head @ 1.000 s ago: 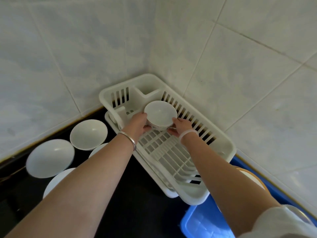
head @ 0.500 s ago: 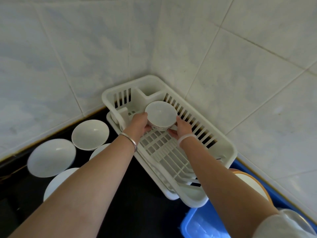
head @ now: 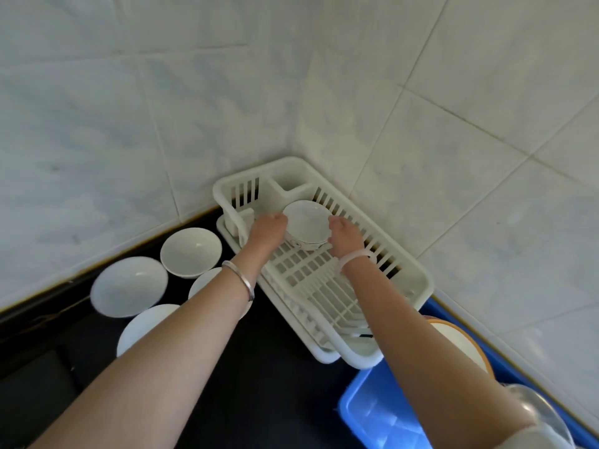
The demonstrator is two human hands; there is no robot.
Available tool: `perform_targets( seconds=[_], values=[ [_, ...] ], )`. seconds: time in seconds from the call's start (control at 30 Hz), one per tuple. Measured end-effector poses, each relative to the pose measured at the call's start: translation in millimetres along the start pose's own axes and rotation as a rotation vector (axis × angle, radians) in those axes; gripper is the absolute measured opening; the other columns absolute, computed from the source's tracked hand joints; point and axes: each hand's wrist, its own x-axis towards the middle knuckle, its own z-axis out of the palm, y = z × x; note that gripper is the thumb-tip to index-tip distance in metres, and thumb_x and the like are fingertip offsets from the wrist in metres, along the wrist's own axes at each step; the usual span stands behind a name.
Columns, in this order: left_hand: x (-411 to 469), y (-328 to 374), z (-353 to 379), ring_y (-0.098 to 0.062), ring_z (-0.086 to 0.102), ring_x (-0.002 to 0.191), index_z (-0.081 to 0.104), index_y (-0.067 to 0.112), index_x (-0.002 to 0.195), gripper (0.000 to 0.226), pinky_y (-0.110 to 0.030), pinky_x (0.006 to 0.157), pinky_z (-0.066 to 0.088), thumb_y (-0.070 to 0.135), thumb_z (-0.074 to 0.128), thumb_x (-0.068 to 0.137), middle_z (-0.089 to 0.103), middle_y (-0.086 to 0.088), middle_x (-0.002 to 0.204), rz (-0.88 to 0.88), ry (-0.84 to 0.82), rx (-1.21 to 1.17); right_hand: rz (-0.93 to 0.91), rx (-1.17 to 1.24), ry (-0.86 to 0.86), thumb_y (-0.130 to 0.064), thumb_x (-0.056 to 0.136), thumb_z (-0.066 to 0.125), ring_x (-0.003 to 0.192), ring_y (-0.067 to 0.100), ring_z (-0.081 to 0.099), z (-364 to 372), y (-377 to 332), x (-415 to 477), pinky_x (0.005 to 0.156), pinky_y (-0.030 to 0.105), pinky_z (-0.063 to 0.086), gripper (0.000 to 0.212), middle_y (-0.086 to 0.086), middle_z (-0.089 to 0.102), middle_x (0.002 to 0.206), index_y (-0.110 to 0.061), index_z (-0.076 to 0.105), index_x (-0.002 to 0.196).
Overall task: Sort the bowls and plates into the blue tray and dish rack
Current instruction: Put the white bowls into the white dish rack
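**Two-handed cupping hold, way out front**

Reaching forward with both arms stretched out. Cupping a small white bowl between left grip and right grip, fingers curled round its sides. Sitting upright, low in the far end of the dish rack; can't tell if touching the slats. Tiny dark marking low on the bowl between the grips, too small to read. Fingertips mostly hidden behind the bowl. Back by the right elbow, blue tray, cut off at the frame edge.
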Motion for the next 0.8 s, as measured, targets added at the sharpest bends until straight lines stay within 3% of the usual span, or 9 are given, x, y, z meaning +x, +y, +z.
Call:
perform_targets(
  seconds=[0.07, 0.17, 0.27, 0.33, 0.43, 0.6, 0.73, 0.8],
  values=[
    [-28.9, -0.8, -15.6, -0.018, 0.057, 0.087, 0.063, 0.023, 0.107, 0.028, -0.024, 0.068, 0.043, 0.028, 0.038, 0.095, 0.061, 0.005, 0.093, 0.062, -0.014, 0.047, -0.003, 0.057, -0.053, -0.031, 0.097, 0.038, 0.107, 0.026, 0.057, 3.1, -8.7, -24.5, 0.098, 0.047, 0.046, 0.038, 0.006, 0.057, 0.126, -0.014, 0.052, 0.128],
    [-70.1, -16.2, -40.2, -0.021, 0.052, 0.120, 0.053, 0.018, 0.130, 0.039, -0.025, 0.089, 0.035, 0.029, 0.037, 0.097, 0.057, -0.001, 0.130, 0.133, 0.066, 0.172, -0.019, 0.136, -0.150, -0.029, 0.095, 0.042, 0.084, 0.017, 0.060, 16.9, -10.2, -65.6, 0.082, 0.036, 0.051, 0.026, -0.002, 0.063, 0.105, -0.019, 0.058, 0.112],
    [-110.3, -46.7, -65.3, -0.022, 0.048, 0.125, 0.051, 0.016, 0.132, 0.039, -0.027, 0.094, 0.035, 0.028, 0.040, 0.097, 0.054, -0.005, 0.135, 0.140, 0.182, 0.223, -0.030, 0.081, -0.216, -0.030, 0.094, 0.044, 0.077, 0.013, 0.062, 41.0, 4.9, -97.0, 0.073, 0.033, 0.052, 0.019, -0.008, 0.063, 0.092, -0.023, 0.059, 0.105],
    [-134.5, -73.1, -79.9, -0.022, 0.049, 0.124, 0.050, 0.017, 0.132, 0.038, -0.028, 0.092, 0.039, 0.026, 0.043, 0.096, 0.055, -0.005, 0.135, 0.111, 0.241, 0.231, 0.002, -0.021, -0.275, -0.028, 0.091, 0.047, 0.082, 0.013, 0.063, 60.4, 23.0, -111.0, 0.074, 0.032, 0.054, 0.024, -0.008, 0.063, 0.091, -0.023, 0.058, 0.112],
    [-161.1, -112.7, -96.2, -0.023, 0.047, 0.127, 0.049, 0.014, 0.134, 0.039, -0.034, 0.103, 0.035, 0.020, 0.046, 0.095, 0.053, -0.006, 0.137, 0.048, 0.352, 0.224, 0.077, -0.168, -0.297, -0.026, 0.087, 0.051, 0.096, 0.021, 0.062, 87.5, 51.5, -122.8, 0.089, 0.043, 0.053, 0.035, 0.000, 0.063, 0.103, -0.022, 0.055, 0.122],
    [-179.1, -166.7, -112.2, -0.027, 0.029, 0.140, 0.035, 0.012, 0.141, 0.051, -0.043, 0.110, 0.033, 0.011, 0.051, 0.092, 0.032, -0.009, 0.151, -0.014, 0.484, 0.376, 0.208, -0.215, -0.296, -0.032, 0.087, 0.058, 0.114, 0.027, 0.057, 121.3, 74.7, -117.3, 0.099, 0.046, 0.047, 0.062, 0.013, 0.055, 0.129, -0.016, 0.034, 0.142],
    [-177.8, -188.5, -120.0, -0.025, 0.026, 0.141, 0.030, 0.016, 0.145, 0.061, -0.039, 0.109, 0.032, 0.002, 0.051, 0.089, 0.023, -0.008, 0.155, -0.057, 0.454, 0.328, 0.292, -0.135, -0.263, -0.018, 0.090, 0.054, 0.097, 0.034, 0.064, 141.1, 74.1, -110.8, 0.084, 0.048, 0.056, 0.040, 0.015, 0.060, 0.105, -0.012, 0.047, 0.129],
    [-176.7, -194.8, -121.8, -0.023, 0.026, 0.141, 0.028, 0.017, 0.145, 0.064, -0.038, 0.110, 0.031, 0.002, 0.053, 0.089, 0.024, -0.006, 0.155, -0.055, 0.443, 0.292, 0.364, 0.014, -0.240, -0.007, 0.089, 0.052, 0.097, 0.035, 0.064, 146.5, 71.8, -108.1, 0.078, 0.043, 0.057, 0.037, 0.017, 0.058, 0.112, -0.010, 0.048, 0.126]
  ],
)
